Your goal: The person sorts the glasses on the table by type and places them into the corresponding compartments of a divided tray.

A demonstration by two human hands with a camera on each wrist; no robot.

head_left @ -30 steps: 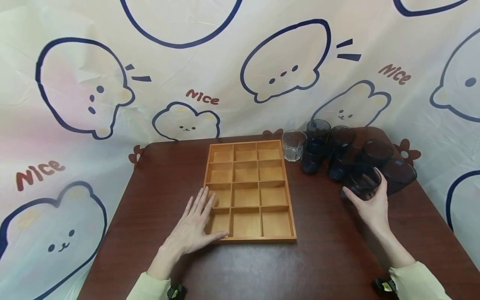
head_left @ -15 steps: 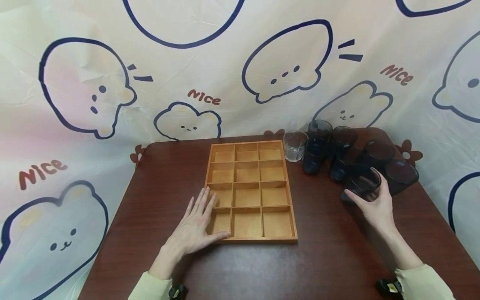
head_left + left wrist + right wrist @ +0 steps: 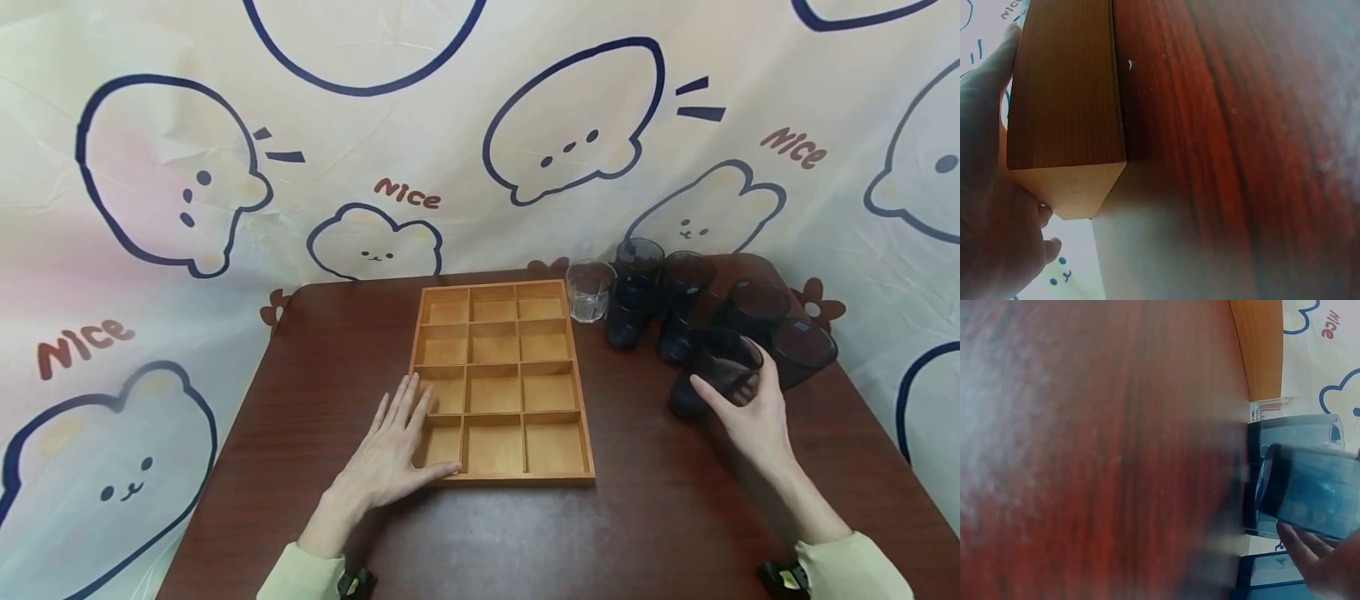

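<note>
My right hand point(image 3: 753, 417) grips a dark tinted drinking glass point(image 3: 716, 367), thumb on the near left side and fingers round the right. The glass leans, its base toward the lower left. In the right wrist view its dark base point(image 3: 1275, 481) is raised off the brown tabletop. My left hand point(image 3: 382, 458) rests on the near left corner of a wooden compartment tray point(image 3: 517, 481). Its fingers lie straight over the left edge, the thumb along the front rim. The tray's side wall point(image 3: 1066, 87) fills much of the left wrist view's left side.
Several more dark glasses point(image 3: 802, 346) stand close together behind and right of the held one. A clear glass point(image 3: 590, 292) stands at the tray's far right corner. Behind the table point(image 3: 637, 517) hangs a printed cloth point(image 3: 420, 142).
The dark glass in my right hand has risen a little and tilted, its base swinging toward the lower left. My left hand and the tray stay put.
</note>
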